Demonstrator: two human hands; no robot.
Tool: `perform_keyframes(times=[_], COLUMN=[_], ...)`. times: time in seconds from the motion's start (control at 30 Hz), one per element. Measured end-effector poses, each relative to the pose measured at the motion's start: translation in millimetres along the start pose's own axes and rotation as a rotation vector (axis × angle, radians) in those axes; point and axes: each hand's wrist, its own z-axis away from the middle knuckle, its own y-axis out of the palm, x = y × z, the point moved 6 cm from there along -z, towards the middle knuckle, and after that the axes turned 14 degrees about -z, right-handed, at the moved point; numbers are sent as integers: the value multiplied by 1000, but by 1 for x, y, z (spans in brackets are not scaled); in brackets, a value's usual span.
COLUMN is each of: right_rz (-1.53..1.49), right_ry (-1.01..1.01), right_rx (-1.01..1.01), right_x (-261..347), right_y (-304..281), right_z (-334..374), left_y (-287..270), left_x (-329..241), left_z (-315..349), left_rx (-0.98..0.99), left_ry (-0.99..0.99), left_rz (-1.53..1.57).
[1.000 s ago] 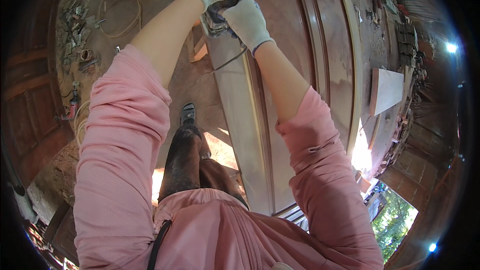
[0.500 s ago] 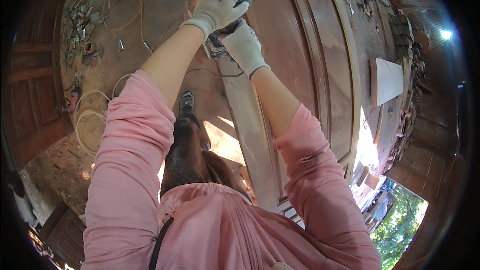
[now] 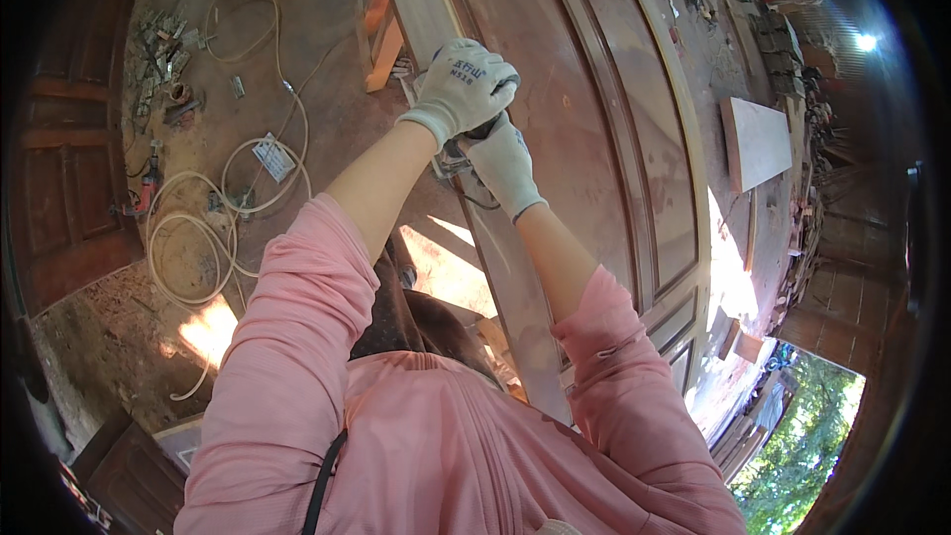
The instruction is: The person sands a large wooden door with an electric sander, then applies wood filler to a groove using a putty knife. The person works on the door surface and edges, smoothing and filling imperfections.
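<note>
A panelled wooden door [image 3: 575, 154] lies in front of me, running lengthwise away from me, its surface dusty and patchy. Both my hands wear white gloves and grip a hand-held sander [image 3: 452, 160] on the door's left stile. My left hand [image 3: 464, 89] is closed over the far part of the tool. Lower and nearer to me, my right hand [image 3: 503, 160] wraps round its body. The gloves hide most of the sander; part of its metallic base shows beside my left wrist. A dark cord loops out below the right hand.
Orange supports [image 3: 384, 50] stand at the door's left side. A pale hose [image 3: 185, 218] coils over the floor, with a red power tool [image 3: 149, 188] and scattered scraps [image 3: 163, 59] nearby. At right, a pale board [image 3: 758, 144] leans near stacked wood.
Both hands have drawn the sander nearer to me along the left stile. More of the orange supports and hose shows, and my sandalled foot has gone out of sight.
</note>
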Motion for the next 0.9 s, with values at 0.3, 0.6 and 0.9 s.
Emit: perform_keyframes(times=[0.3, 0.6, 0.9], right_rz=[12, 36, 26], right_ry=[62, -71, -173], right_rx=[53, 53, 41], right_x=[12, 68, 140], right_y=[10, 34, 70], right_z=[-28, -127, -267], left_y=[-2, 6, 14], left_x=[27, 120, 251], left_z=[-15, -79, -169], left_rx=[-40, -3, -5], left_ry=[-12, -56, -140], left_rz=[-45, -69, -151])
